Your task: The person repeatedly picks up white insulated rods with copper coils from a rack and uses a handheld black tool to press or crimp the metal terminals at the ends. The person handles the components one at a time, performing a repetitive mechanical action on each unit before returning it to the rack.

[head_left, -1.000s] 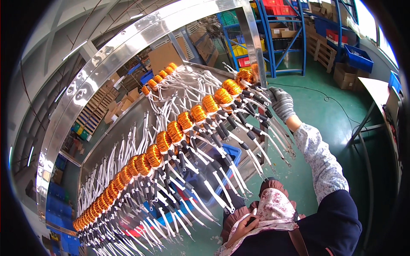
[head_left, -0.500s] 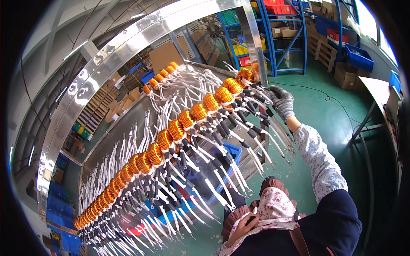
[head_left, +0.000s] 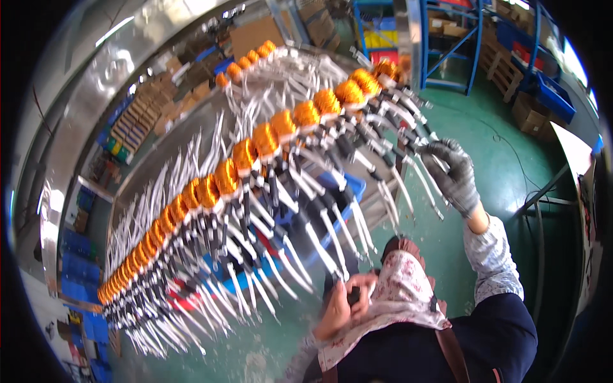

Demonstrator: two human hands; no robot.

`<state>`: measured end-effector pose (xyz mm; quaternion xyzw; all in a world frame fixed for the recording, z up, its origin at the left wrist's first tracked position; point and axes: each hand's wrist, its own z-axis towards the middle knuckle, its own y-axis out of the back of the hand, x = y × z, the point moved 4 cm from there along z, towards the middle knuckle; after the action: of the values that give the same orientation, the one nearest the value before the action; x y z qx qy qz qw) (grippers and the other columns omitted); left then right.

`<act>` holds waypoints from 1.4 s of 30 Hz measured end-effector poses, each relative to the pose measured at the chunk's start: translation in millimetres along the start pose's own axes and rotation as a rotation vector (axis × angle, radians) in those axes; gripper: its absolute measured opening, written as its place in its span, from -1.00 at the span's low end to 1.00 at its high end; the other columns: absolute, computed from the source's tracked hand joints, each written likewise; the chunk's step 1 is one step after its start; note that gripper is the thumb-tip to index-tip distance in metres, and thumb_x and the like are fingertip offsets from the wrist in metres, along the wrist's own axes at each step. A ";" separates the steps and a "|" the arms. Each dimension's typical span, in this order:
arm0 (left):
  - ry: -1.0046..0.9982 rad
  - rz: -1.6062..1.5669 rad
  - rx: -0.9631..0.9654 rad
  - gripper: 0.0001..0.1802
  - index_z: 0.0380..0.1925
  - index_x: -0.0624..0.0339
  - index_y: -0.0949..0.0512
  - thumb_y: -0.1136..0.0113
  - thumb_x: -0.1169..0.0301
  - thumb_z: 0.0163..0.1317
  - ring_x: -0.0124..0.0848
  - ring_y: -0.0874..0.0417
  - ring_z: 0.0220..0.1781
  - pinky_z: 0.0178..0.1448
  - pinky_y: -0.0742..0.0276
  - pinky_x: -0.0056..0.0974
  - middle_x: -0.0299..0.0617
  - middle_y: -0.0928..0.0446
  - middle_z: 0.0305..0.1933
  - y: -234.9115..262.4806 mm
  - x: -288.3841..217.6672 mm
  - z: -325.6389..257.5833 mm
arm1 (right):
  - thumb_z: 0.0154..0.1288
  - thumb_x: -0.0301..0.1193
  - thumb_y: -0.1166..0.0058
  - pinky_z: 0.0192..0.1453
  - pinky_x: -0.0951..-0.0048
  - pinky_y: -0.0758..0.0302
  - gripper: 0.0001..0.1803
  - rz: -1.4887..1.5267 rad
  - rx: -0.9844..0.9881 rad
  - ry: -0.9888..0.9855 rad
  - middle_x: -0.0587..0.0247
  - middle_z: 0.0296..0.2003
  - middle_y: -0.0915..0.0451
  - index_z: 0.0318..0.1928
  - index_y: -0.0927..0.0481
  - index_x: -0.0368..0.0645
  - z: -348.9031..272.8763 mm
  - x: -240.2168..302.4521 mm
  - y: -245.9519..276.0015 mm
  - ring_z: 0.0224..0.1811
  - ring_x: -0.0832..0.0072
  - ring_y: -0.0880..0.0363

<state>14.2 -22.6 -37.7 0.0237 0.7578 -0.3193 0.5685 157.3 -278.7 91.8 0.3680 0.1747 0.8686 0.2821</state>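
A: Starting at the far left?

B: Up the side, a steel frame [head_left: 51,204], bent by the lens; then, climbing from lower left to upper right, a long row of copper-wound coils [head_left: 225,177], packed side by side.

A: Below the coils?

B: Hanging toward the near side, white leads [head_left: 321,247] with black sleeves and metal tips. Underneath, partly hidden, a red bin [head_left: 183,300] and, farther right, a blue bin [head_left: 354,185].

A: And the left hand [head_left: 341,306]?

B: Bare, low in the middle, near a hanging lead tip; thumb and fingers closed around a small dark object [head_left: 353,295], too covered to identify.

A: The right hand [head_left: 452,172]?

B: Gloved in grey, close by lead ends below the upper end of the row, fingers half curled. Impossible to tell whether gripping a lead or merely near one.

A: Beyond that?

B: Blue shelving [head_left: 477,51] at upper right, then a pale-topped table [head_left: 573,147].
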 end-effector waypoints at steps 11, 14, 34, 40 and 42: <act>-0.166 -0.036 0.011 -0.45 0.26 0.20 -0.02 0.39 0.07 0.43 -0.60 -0.14 -0.74 -0.66 -0.10 -0.49 -0.13 -0.39 -0.37 -19.3 -23.8 27.9 | 0.09 -0.35 -0.26 -0.03 0.31 -0.47 -0.74 0.595 0.483 -0.134 0.09 -0.21 -0.55 -0.22 -0.62 -0.22 -102.2 79.2 -83.9 -0.12 0.32 -0.54; -0.170 0.033 0.059 -0.50 0.27 0.14 0.01 0.41 0.12 0.45 -0.59 -0.15 -0.73 -0.63 -0.11 -0.48 -0.27 -0.24 -0.65 -16.8 -29.0 23.8 | 0.14 -0.39 -0.22 -0.08 0.35 -0.49 -0.76 0.933 0.320 -0.514 0.15 -0.20 -0.55 -0.22 -0.60 -0.27 -97.8 76.7 -75.0 -0.18 0.40 -0.55; 0.277 -0.012 -0.145 -0.58 0.05 0.19 -0.33 0.29 0.12 0.43 -0.64 -0.15 -0.69 -0.61 -0.01 -0.55 -0.36 -0.19 -0.66 83.8 151.9 -18.5 | 0.31 -0.30 0.05 -0.15 0.33 -0.47 -0.77 -0.514 -0.249 -0.205 0.10 -0.27 -0.59 -0.16 -0.57 -0.13 48.3 -71.8 3.6 -0.26 0.22 -0.57; 0.293 -0.099 -0.199 -0.62 0.01 0.15 -0.38 0.23 0.15 0.41 -0.62 -0.26 -0.63 -0.60 -0.02 -0.54 -0.36 -0.25 -0.62 88.7 156.5 -14.3 | 0.23 -0.26 0.04 -0.18 0.16 -0.48 -0.77 -0.782 -0.169 -0.159 0.12 -0.26 -0.55 -0.18 -0.56 -0.04 60.1 -73.4 -3.1 -0.20 0.16 -0.53; 0.291 -0.116 -0.206 -0.64 -0.01 0.13 -0.40 0.21 0.15 0.40 -0.62 -0.29 -0.60 -0.60 -0.02 -0.54 -0.37 -0.26 -0.61 89.8 155.9 -16.1 | 0.21 -0.31 0.04 -0.19 0.17 -0.49 -0.78 -0.811 -0.174 -0.101 0.14 -0.26 -0.55 -0.16 -0.55 -0.03 59.0 -78.1 -8.8 -0.20 0.17 -0.52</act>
<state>-18.6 6.0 -213.1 -0.0324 0.8610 -0.2654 0.4327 248.5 -314.5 84.5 0.2862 0.2175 0.6796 0.6395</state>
